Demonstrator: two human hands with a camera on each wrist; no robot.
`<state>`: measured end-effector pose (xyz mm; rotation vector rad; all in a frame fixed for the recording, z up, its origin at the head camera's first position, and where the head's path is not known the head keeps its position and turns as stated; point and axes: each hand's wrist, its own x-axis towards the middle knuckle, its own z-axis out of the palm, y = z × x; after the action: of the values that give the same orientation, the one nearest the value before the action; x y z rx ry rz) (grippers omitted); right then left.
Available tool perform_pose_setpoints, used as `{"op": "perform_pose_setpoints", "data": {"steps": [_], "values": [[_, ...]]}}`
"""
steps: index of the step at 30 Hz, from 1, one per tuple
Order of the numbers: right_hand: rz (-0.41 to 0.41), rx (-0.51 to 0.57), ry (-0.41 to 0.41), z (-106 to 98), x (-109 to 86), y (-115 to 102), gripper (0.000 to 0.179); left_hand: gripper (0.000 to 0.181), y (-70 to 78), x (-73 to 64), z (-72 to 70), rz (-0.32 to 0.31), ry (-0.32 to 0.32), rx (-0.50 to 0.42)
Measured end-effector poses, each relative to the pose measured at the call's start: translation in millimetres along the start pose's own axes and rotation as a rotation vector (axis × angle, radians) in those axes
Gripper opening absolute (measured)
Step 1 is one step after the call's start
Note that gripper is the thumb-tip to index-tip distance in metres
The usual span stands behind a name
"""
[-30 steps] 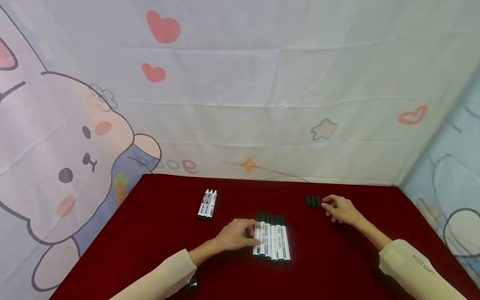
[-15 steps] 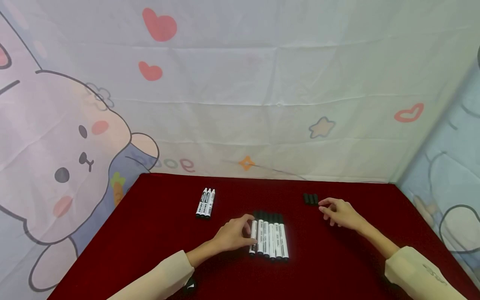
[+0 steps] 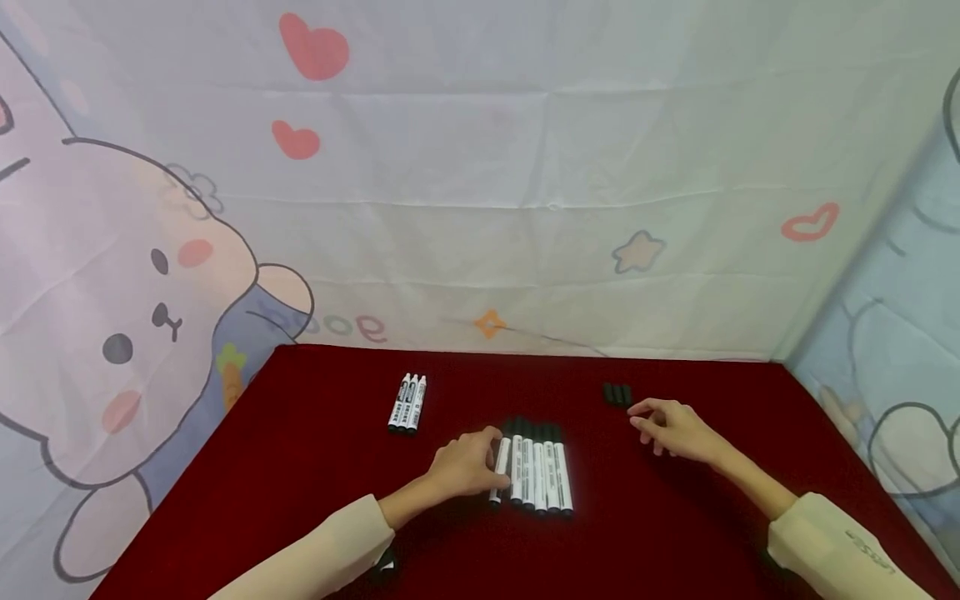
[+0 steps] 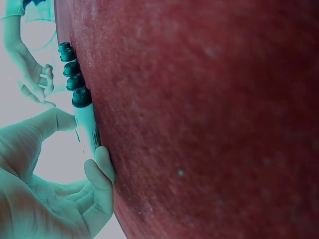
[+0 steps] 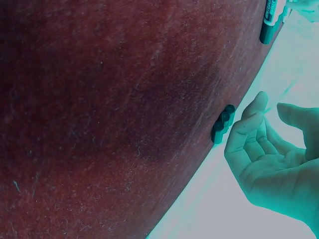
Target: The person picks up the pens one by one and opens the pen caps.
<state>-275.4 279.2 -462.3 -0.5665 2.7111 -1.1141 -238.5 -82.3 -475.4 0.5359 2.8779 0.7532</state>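
In the head view my left hand grips the leftmost capped white marker between thumb and fingers. That marker leans slightly, a narrow gap parting its lower end from a row of several capped markers on its right. The left wrist view shows the thumb on one side of the held marker and fingertips on the other. My right hand holds nothing, its fingers loosely bent, close to three black marker caps standing side by side. The right wrist view has those caps just beyond the fingertips.
Three uncapped white markers lie together at the back left of the dark red tablecloth. A small black object shows partly under the left sleeve. A patterned curtain hangs behind the table.
The leftmost marker has moved left with my left hand, so a gap now parts it from the row and it tilts. My right hand has shifted slightly nearer, away from the caps.
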Motion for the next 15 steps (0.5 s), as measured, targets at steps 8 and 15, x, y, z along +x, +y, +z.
{"op": "perform_pose_setpoints", "data": {"steps": [8, 15], "values": [[-0.008, 0.016, -0.025, 3.6, 0.7, -4.3, 0.033, 0.061, -2.7, -0.5, -3.9, -0.024, -0.002, 0.039], [-0.008, 0.018, -0.047, 3.3, -2.7, -6.8, 0.032, 0.05, -9.0, -3.3, -8.6, -0.004, -0.03, -0.016]]}}
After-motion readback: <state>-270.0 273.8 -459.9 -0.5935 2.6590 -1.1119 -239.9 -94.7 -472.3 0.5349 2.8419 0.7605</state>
